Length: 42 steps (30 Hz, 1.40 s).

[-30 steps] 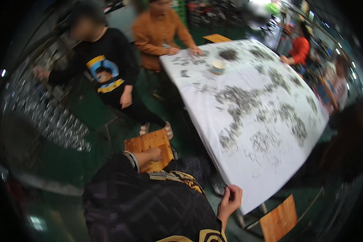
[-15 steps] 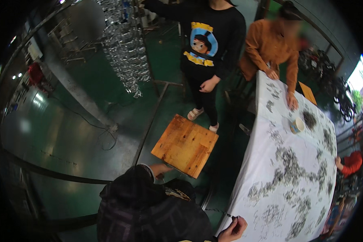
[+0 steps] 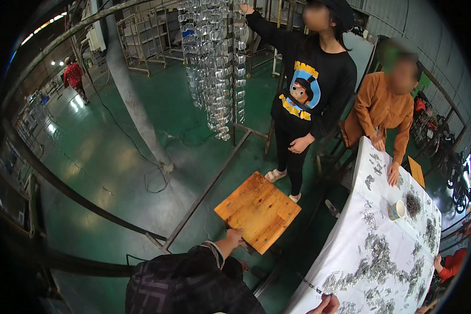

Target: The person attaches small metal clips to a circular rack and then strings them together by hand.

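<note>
My left hand [image 3: 235, 238], at the end of a dark patterned sleeve, is closed on the near left edge of a square wooden stool [image 3: 259, 212]. The fingers under the edge are partly hidden. At the lower edge of the picture my right hand [image 3: 326, 304] pinches the end of a short chain of small metal links [image 3: 312, 286]. This chain reaches up and left beside the white-covered table [image 3: 345, 243]. Many small metal pieces [image 3: 377, 256] lie scattered in heaps over that cloth, close to my right hand.
A person in black [image 3: 309, 89] stands beyond the stool, one arm raised to hanging strands of shiny metal pieces [image 3: 212, 68]. Another in orange-brown [image 3: 384, 107] handles pieces at the table. A paper cup [image 3: 396, 210] stands there. Metal bars [image 3: 206, 191] cross the floor at left.
The view has tilted up, so the scene sits lower and further right. My left hand remains at the stool's edge, and my right hand still holds the chain, now more in sight.
</note>
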Each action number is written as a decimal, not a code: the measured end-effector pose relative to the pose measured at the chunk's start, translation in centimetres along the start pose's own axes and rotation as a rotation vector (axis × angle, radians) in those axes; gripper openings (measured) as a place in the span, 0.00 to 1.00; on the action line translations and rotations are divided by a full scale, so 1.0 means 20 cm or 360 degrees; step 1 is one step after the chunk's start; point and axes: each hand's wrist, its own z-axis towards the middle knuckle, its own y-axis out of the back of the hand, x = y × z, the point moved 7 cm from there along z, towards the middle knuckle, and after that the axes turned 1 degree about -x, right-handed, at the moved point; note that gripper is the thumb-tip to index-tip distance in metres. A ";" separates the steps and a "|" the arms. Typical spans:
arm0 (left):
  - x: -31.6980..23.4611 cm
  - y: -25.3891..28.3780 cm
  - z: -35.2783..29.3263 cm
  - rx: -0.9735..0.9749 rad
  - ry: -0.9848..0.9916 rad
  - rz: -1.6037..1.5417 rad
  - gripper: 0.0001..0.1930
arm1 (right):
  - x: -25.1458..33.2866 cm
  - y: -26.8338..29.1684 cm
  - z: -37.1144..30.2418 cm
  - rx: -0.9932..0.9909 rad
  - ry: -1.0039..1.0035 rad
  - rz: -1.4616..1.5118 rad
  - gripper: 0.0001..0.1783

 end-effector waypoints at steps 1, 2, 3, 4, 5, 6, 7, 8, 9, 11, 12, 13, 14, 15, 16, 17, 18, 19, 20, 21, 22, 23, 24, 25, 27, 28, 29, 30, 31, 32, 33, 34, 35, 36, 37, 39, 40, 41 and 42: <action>0.01 0.03 0.02 0.0038 -0.0041 -0.0006 0.20 | -0.01 0.00 0.02 0.0036 -0.0020 0.0013 0.10; 0.02 0.08 0.05 -0.0015 -0.0047 0.0011 0.19 | -0.01 -0.01 0.04 0.0058 -0.0027 0.0113 0.09; 0.02 0.13 0.02 -0.0016 -0.0110 -0.0058 0.18 | -0.14 -0.01 0.06 0.0249 -0.0026 0.0030 0.18; 0.01 0.16 -0.03 0.0001 -0.0161 -0.0071 0.18 | -0.06 0.01 0.05 0.0150 0.0093 0.0152 0.10; -0.03 0.19 -0.05 -0.0044 -0.0238 -0.0028 0.18 | 0.04 -0.01 0.06 0.0044 0.0215 0.0271 0.02; 0.02 0.29 -0.05 -0.0118 -0.0261 -0.0007 0.17 | 0.07 -0.03 0.07 0.0082 0.0252 0.0273 0.02; 0.07 0.36 -0.01 -0.0142 -0.0323 -0.0054 0.17 | 0.05 -0.03 0.08 0.0096 0.0275 0.0251 0.03; 0.12 0.46 0.05 -0.0139 -0.0248 0.0101 0.16 | 0.05 -0.03 0.09 0.0148 0.0272 0.0218 0.03; 0.17 0.52 0.01 -0.0058 -0.0225 0.0041 0.17 | 0.05 -0.03 0.08 0.0184 0.0264 0.0184 0.03; 0.17 0.63 -0.16 -0.0030 -0.0128 -0.0116 0.18 | 0.07 -0.04 0.08 0.0210 0.0240 0.0273 0.04; 0.18 0.69 -0.29 -0.0083 -0.0038 -0.0214 0.19 | 0.07 -0.03 0.07 0.0233 0.0170 0.0327 0.03; 0.16 0.75 -0.35 -0.0112 -0.0075 -0.0157 0.20 | 0.07 -0.04 0.07 0.0238 0.0104 0.0407 0.02; 0.18 0.82 -0.39 -0.0143 -0.0110 -0.0106 0.21 | 0.09 -0.03 0.08 0.0226 0.0189 0.0396 0.04; 0.23 0.92 -0.36 -0.0149 -0.0080 -0.0052 0.22 | 0.10 -0.03 0.09 0.0235 0.0189 0.0412 0.04; 0.28 1.00 -0.32 -0.0157 -0.0048 0.0005 0.23 | 0.10 -0.02 0.09 0.0243 0.0186 0.0426 0.04; 0.33 1.06 -0.29 -0.0167 -0.0015 0.0056 0.24 | 0.11 -0.02 0.10 0.0258 0.0184 0.0441 0.03; 0.34 1.07 -0.33 -0.0176 -0.0026 0.0123 0.24 | 0.11 -0.02 0.11 0.0283 0.0135 0.0459 0.03; 0.34 1.09 -0.40 -0.0186 -0.0036 0.0185 0.25 | 0.11 -0.02 0.11 0.0289 0.0136 0.0473 0.03; 0.35 1.11 -0.45 -0.0196 -0.0046 0.0245 0.25 | 0.12 -0.03 0.12 0.0298 0.0137 0.0489 0.03; 0.42 1.17 -0.42 -0.0125 -0.0037 0.0247 0.25 | 0.13 -0.04 0.12 0.0312 0.0130 0.0509 0.03; 0.51 1.26 -0.34 -0.0046 -0.0038 0.0236 0.25 | 0.14 -0.06 0.12 0.0327 0.0134 0.0537 0.02; 0.52 1.26 -0.38 0.0041 -0.0048 0.0217 0.25 | 0.14 -0.08 0.12 0.0346 0.0121 0.0558 0.02; 0.56 1.27 -0.44 -0.0034 -0.0043 0.0261 0.25 | 0.14 -0.10 0.12 0.0366 0.0109 0.0580 0.02; 0.58 1.29 -0.45 -0.0048 -0.0009 0.0280 0.26 | 0.14 -0.11 0.12 0.0388 0.0097 0.0600 0.02; 0.62 1.32 -0.46 -0.0078 0.0061 0.0313 0.26 | 0.15 -0.14 0.14 0.0439 0.0114 0.0612 0.03; 0.64 1.32 -0.48 -0.0111 0.0077 0.0336 0.26 | 0.16 -0.15 0.15 0.0455 0.0131 0.0622 0.03; 0.66 1.31 -0.49 -0.0151 0.0090 0.0357 0.25 | 0.18 -0.17 0.15 0.0474 0.0146 0.0638 0.03; 0.68 1.30 -0.48 -0.0190 0.0103 0.0378 0.24 | 0.17 -0.17 0.16 0.0468 0.0124 0.0666 0.03; 0.70 1.31 -0.46 -0.0227 0.0109 0.0383 0.24 | 0.18 -0.19 0.18 0.0482 0.0142 0.0682 0.03; 0.81 1.38 -0.31 -0.0193 0.0026 0.0400 0.23 | 0.19 -0.21 0.19 0.0510 0.0146 0.0696 0.03; 0.91 1.44 -0.17 -0.0152 -0.0057 0.0428 0.21 | 0.20 -0.22 0.20 0.0525 0.0153 0.0701 0.03; 0.90 1.43 -0.16 -0.0140 -0.0134 0.0488 0.21 | 0.20 -0.23 0.21 0.0532 0.0147 0.0674 0.04; 0.89 1.42 -0.15 -0.0132 -0.0208 0.0546 0.21 | 0.20 -0.24 0.23 0.0534 0.0172 0.0689 0.04; 0.90 1.41 -0.14 -0.0131 -0.0242 0.0606 0.21 | 0.21 -0.25 0.24 0.0535 0.0195 0.0704 0.04; 0.85 1.39 -0.18 -0.0132 -0.0257 0.0699 0.21 | 0.21 -0.27 0.26 0.0528 0.0217 0.0728 0.04; 0.79 1.37 -0.30 -0.0132 -0.0234 0.0885 0.21 | 0.24 -0.28 0.27 0.0541 0.0243 0.0747 0.05; 0.76 1.37 -0.35 -0.0122 -0.0224 0.0971 0.21 | 0.25 -0.29 0.29 0.0530 0.0240 0.0742 0.05; 0.74 1.39 -0.39 -0.0119 -0.0213 0.1045 0.20 | 0.26 -0.30 0.29 0.0528 0.0235 0.0736 0.05; 0.71 1.39 -0.42 -0.0107 -0.0214 0.1122 0.20 | 0.29 -0.31 0.30 0.0535 0.0248 0.0744 0.05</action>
